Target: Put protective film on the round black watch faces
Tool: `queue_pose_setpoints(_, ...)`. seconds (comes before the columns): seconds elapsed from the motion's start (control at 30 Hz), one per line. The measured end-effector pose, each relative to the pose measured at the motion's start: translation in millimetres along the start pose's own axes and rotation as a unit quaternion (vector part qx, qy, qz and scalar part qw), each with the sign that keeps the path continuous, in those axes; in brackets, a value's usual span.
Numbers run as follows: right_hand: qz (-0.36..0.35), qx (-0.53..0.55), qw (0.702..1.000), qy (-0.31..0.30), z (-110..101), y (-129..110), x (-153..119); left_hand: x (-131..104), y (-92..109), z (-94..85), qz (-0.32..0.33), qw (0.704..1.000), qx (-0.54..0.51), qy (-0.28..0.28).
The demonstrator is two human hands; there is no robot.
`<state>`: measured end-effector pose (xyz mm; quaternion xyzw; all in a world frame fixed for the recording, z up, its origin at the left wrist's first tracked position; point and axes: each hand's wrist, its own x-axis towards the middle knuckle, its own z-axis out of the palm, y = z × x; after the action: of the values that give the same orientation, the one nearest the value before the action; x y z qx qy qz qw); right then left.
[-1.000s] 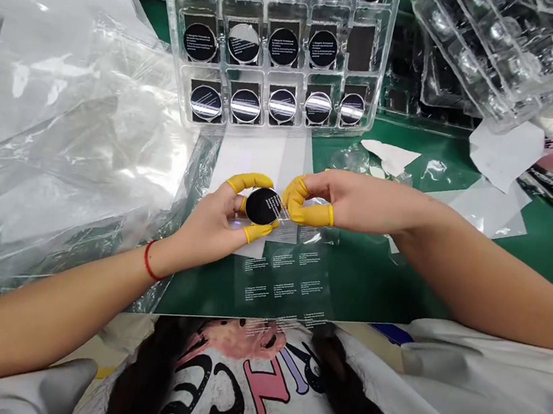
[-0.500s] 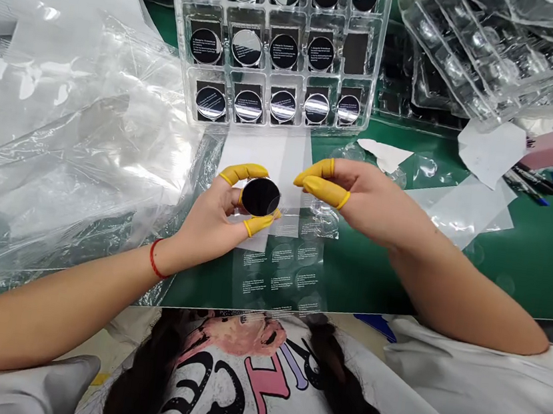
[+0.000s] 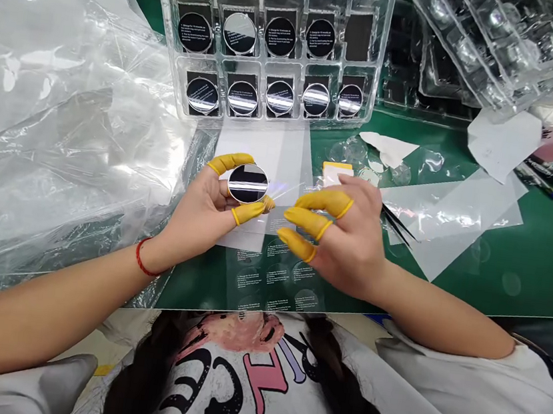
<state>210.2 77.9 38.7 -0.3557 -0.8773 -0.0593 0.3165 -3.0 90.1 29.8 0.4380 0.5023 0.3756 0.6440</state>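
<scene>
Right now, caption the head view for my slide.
Yellow-tipped left hand holds a glossy round disc in front of a clear tray of similar discs, right hand alongside.

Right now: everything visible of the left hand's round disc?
The disc is round, with a glossy, glass-like black face and a thin silvery rim; pale reflections cross the face. The left hand holds it by the edge in yellow-covered fingertips, face toward the camera, above white sheets. The right hand is apart from it.

Yellow finger cots, red bracelet
</scene>
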Motion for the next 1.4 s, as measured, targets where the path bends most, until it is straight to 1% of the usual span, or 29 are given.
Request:
queue_pose_setpoints(0.07,-0.041,-0.048,0.998,0.024,7.3,-5.3,-2.6,0.6,-0.9,-0.2,0.004,1.0,0.002,-0.001)
queue_pose_setpoints(0.17,-0.064,-0.083,0.994,0.034,14.4,-8.9,-3.1,0.9,-0.6,0.5,0.013,1.0,-0.002,-0.005)
queue_pose_setpoints(0.23,-0.075,-0.096,0.992,0.04,14.7,-8.9,-1.9,0.6,-0.2,0.9,0.019,1.0,-0.003,-0.009)
queue_pose_setpoints(0.3,-0.086,-0.087,0.99,0.065,11.2,-6.0,-0.2,0.1,-1.0,0.3,0.027,1.0,0.001,-0.014)
queue_pose_setpoints(0.37,-0.094,-0.048,0.99,0.097,5.3,0.9,2.3,-0.4,-3.5,-1.2,0.03,0.999,0.01,-0.024)
queue_pose_setpoints(0.4,-0.093,-0.02,0.99,0.102,2.3,5.8,4.0,-0.6,-5.2,-2.1,0.03,0.999,0.013,-0.035)
queue_pose_setpoints(0.43,-0.084,0.007,0.993,0.086,-0.3,11.3,6.0,-0.8,-6.9,-3.0,0.028,0.998,0.015,-0.051)
queue_pose_setpoints(0.53,-0.018,0.062,0.997,-0.035,-3.5,26.6,12.2,-1.3,-10.3,-4.9,0.011,0.994,0.0,-0.109)
queue_pose_setpoints(0.57,-0.011,0.067,0.996,-0.05,-3.4,29.9,14.0,-1.4,-10.3,-5.2,0.006,0.992,-0.01,-0.122)
queue_pose_setpoints(0.6,-0.018,0.066,0.997,-0.029,-3.0,31.7,15.4,-1.4,-9.7,-5.4,0.003,0.992,-0.019,-0.128)
queue_pose_setpoints(0.67,-0.041,0.06,0.995,0.07,-2.7,31.0,17.0,-1.2,-7.2,-5.6,0.004,0.992,-0.027,-0.12)
queue_pose_setpoints(0.7,-0.032,0.062,0.992,0.107,-2.9,28.8,17.1,-1.0,-5.6,-5.6,0.01,0.994,-0.027,-0.109)
queue_pose_setpoints(0.73,-0.002,0.074,0.99,0.117,-3.2,25.8,16.7,-0.8,-4.2,-5.7,0.02,0.995,-0.027,-0.099)
queue_pose_setpoints(0.77,0.043,0.098,0.989,0.1,-3.5,22.2,15.6,-0.6,-3.1,-5.8,0.031,0.995,-0.028,-0.089)
queue_pose_setpoints(0.83,0.126,0.158,0.979,0.019,-2.6,14.7,11.8,-0.3,-2.2,-5.9,0.054,0.995,-0.035,-0.074)
queue_pose_setpoints(0.87,0.143,0.176,0.974,-0.01,-1.2,11.1,9.1,-0.2,-2.5,-6.0,0.063,0.995,-0.041,-0.068)
queue_pose_setpoints(0.9,0.144,0.176,0.973,-0.023,0.9,7.7,6.3,-0.1,-3.1,-6.1,0.07,0.995,-0.044,-0.062)
queue_pose_setpoints(0.93,0.133,0.157,0.978,-0.02,3.4,4.5,3.6,0.0,-3.9,-6.2,0.074,0.995,-0.045,-0.057)
queue_pose_setpoints(1.0,0.103,0.086,0.991,0.008,8.4,-1.0,-0.6,0.2,-5.6,-6.3,0.079,0.995,-0.04,-0.053)
queue_pose_setpoints(1.07,0.088,0.035,0.995,0.022,11.9,-5.5,-1.9,0.4,-7.0,-6.1,0.084,0.994,-0.035,-0.058)
queue_pose_setpoints(1.2,0.094,0.016,0.995,-0.026,13.9,-11.9,1.9,-0.4,-7.9,-5.1,0.096,0.993,-0.037,-0.064)
queue_pose_setpoints(1.27,0.079,-0.024,0.996,-0.041,13.2,-13.2,3.8,-1.4,-7.5,-4.7,0.093,0.993,-0.033,-0.063)
queue_pose_setpoints(1.3,0.056,-0.052,0.997,-0.03,12.4,-12.9,4.3,-1.8,-7.2,-4.6,0.09,0.993,-0.03,-0.063)
queue_pose_setpoints(1.33,0.027,-0.077,0.997,-0.007,11.1,-11.8,4.6,-2.2,-6.8,-4.7,0.085,0.994,-0.027,-0.063)
queue_pose_setpoints(1.4,-0.018,-0.103,0.993,0.06,7.2,-6.3,4.8,-2.4,-6.1,-5.2,0.071,0.995,-0.023,-0.063)
